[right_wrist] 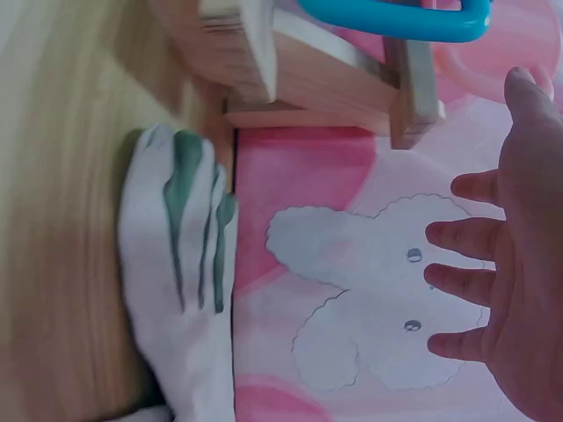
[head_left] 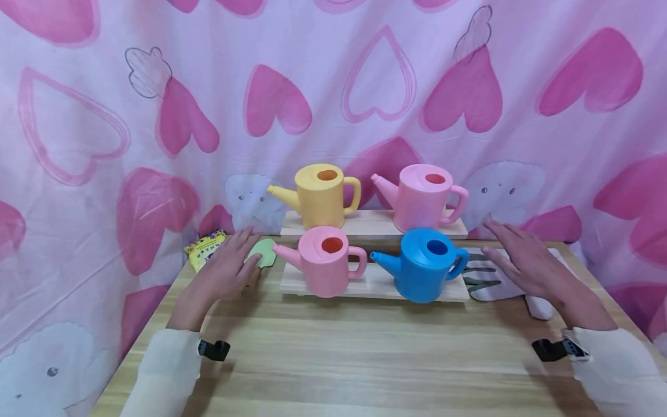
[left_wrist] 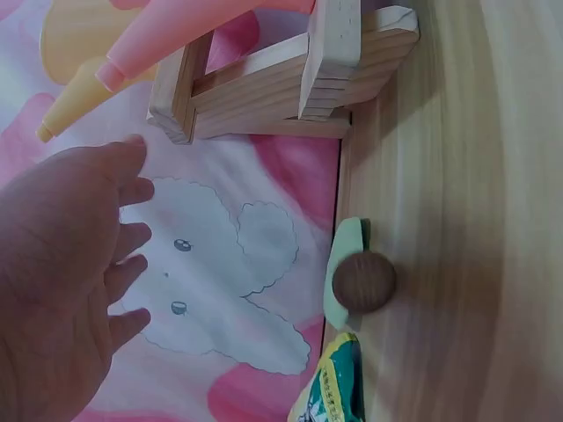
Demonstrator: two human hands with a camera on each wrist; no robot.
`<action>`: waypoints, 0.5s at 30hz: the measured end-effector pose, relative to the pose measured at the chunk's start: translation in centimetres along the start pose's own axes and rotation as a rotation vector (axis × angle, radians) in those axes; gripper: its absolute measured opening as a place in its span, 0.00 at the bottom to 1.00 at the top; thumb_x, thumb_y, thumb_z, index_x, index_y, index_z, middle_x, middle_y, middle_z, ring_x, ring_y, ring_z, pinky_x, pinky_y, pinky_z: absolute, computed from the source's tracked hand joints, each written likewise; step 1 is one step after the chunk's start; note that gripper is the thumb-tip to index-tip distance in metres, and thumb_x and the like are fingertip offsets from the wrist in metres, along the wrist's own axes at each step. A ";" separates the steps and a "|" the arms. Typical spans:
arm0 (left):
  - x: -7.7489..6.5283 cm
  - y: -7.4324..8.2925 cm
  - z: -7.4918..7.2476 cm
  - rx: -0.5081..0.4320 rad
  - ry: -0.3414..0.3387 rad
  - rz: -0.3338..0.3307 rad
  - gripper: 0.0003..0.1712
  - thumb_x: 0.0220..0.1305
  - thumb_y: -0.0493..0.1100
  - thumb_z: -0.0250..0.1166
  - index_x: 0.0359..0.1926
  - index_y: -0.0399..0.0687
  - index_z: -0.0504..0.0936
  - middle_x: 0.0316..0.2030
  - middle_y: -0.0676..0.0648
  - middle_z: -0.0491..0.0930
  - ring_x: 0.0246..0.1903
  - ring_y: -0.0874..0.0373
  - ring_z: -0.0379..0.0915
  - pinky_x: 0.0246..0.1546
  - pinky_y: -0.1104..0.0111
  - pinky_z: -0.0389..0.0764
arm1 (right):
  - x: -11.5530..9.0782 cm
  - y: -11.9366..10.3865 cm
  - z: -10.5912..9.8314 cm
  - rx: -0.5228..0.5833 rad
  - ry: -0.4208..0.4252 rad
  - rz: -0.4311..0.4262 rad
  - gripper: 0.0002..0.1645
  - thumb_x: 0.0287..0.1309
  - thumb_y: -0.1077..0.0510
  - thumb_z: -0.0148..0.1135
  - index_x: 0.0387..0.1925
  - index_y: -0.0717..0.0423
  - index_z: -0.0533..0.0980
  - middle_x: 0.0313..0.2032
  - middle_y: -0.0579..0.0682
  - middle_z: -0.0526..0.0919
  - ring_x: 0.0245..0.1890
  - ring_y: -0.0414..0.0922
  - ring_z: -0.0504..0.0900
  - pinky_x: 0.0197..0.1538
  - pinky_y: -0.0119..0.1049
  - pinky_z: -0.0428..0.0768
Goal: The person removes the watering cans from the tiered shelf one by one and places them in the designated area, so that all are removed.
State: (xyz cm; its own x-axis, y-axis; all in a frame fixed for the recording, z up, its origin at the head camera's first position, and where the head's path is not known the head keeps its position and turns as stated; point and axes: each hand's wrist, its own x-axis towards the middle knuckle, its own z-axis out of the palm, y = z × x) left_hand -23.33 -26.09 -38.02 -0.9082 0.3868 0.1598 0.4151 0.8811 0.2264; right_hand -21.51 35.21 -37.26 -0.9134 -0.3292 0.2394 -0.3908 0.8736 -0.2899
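Observation:
Four small watering cans stand on a two-step wooden rack: a yellow one (head_left: 320, 200) and a pink one (head_left: 422, 197) on the upper step, another pink one (head_left: 324, 263) and a blue one (head_left: 424, 266) on the lower. My left hand (head_left: 224, 266) hovers left of the rack with its fingers extended, holding nothing. Beyond it lies a light green flat thing (head_left: 264, 253) with a round brown end (left_wrist: 364, 282). To the right of the rack, my right hand (head_left: 528, 263) is raised with fingers spread, also holding nothing, above white-and-green gloves (right_wrist: 176, 229).
The wooden rack (head_left: 372, 281) sits near the back of the wood-grain table (head_left: 365, 353). A yellow packet (head_left: 203, 248) lies at the back left corner. Behind the table hangs a pink curtain (head_left: 333, 75) printed with hearts.

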 end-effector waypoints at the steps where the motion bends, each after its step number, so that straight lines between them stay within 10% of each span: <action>1: 0.2 0.0 -0.1 -0.001 0.007 0.002 0.37 0.82 0.56 0.46 0.82 0.45 0.52 0.81 0.39 0.44 0.79 0.40 0.37 0.75 0.42 0.45 | 0.2 -0.1 -0.1 0.006 -0.001 0.005 0.44 0.77 0.44 0.54 0.82 0.52 0.48 0.75 0.70 0.57 0.71 0.74 0.54 0.65 0.79 0.52; 15: 4.1 0.1 0.3 -0.244 0.048 -0.054 0.37 0.81 0.62 0.45 0.82 0.54 0.54 0.79 0.42 0.53 0.77 0.42 0.48 0.71 0.40 0.55 | 2.8 -2.6 -1.6 0.186 0.076 0.050 0.48 0.76 0.45 0.55 0.84 0.36 0.39 0.75 0.67 0.60 0.71 0.74 0.57 0.53 0.83 0.62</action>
State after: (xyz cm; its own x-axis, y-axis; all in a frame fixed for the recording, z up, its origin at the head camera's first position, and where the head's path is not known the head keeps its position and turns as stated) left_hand -27.06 -24.34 -37.59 -0.9282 0.3225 0.1856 0.3721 0.8063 0.4599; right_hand -22.88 32.58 -34.33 -0.9236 -0.2532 0.2879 -0.3663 0.8045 -0.4676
